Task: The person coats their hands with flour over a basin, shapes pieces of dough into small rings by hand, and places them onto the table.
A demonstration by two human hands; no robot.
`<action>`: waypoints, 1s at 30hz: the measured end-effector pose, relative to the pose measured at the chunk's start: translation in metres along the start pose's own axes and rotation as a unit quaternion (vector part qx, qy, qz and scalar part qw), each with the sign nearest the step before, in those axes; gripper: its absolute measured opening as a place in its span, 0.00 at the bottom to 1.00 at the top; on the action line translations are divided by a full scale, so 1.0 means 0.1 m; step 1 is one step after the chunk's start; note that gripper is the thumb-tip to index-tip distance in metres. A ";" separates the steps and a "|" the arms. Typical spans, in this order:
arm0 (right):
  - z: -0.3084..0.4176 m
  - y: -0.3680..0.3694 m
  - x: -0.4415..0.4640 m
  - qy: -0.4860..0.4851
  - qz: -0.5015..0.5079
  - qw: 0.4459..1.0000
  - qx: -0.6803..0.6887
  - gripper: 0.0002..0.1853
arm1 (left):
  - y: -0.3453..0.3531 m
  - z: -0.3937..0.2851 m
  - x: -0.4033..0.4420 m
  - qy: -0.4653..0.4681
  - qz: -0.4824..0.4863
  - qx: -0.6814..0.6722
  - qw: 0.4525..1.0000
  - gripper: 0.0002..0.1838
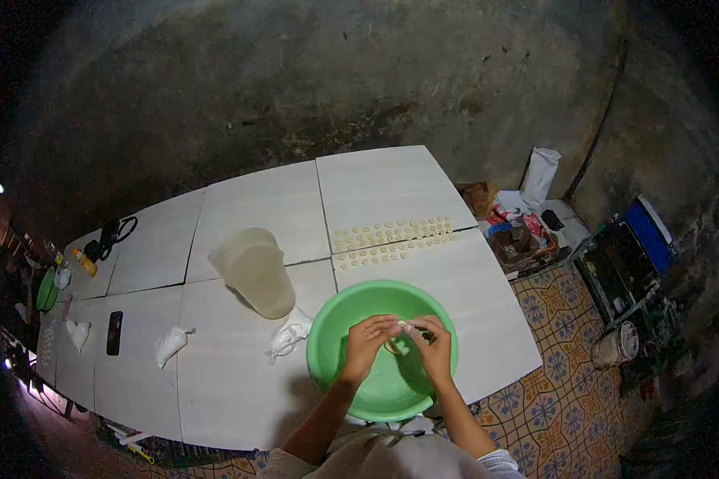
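Over a green basin (327,319) at the table's near edge, my left hand (367,342) and my right hand (433,345) meet at the fingertips. Both are closed, pinching a small pale piece of dough (402,326) between them. Some more pale dough (394,346) shows below the fingers, partly hidden by them. Beyond the basin, small round dough pieces (391,233) lie in several rows on the white tiled tabletop (375,184).
Left of the basin are a cloudy plastic pitcher (260,275), a white plastic bag (290,334), another white bag (170,345) and a phone (114,333). A yellow bottle (85,262) lies farther left. A crate of items (523,239) and a bucket (615,346) stand right of the table.
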State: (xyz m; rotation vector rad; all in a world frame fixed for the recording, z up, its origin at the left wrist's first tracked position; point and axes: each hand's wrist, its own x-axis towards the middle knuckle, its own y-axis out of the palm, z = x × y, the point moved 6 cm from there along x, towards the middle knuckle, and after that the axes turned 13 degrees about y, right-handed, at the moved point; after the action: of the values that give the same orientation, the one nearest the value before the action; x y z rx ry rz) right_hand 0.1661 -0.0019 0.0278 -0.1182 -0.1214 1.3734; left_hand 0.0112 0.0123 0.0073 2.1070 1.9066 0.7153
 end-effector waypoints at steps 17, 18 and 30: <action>-0.04 0.03 0.06 0.002 0.044 0.999 0.009 0.09 | 0.02 -0.03 0.00 0.000 0.001 0.044 0.999 0.16; -0.04 0.04 0.06 0.026 0.051 0.998 0.030 0.09 | 0.01 -0.01 0.00 -0.010 -0.016 0.019 1.000 0.15; -0.16 0.06 0.06 0.087 0.081 0.989 0.084 0.10 | -0.03 0.06 -0.03 -0.045 0.007 -0.021 0.999 0.18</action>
State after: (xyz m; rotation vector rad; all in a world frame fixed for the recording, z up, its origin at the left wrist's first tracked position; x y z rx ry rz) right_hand 0.1636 0.0047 0.0112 -0.1086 0.1520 1.5231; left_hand 0.0111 0.0110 -0.0001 2.0923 1.8155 0.6456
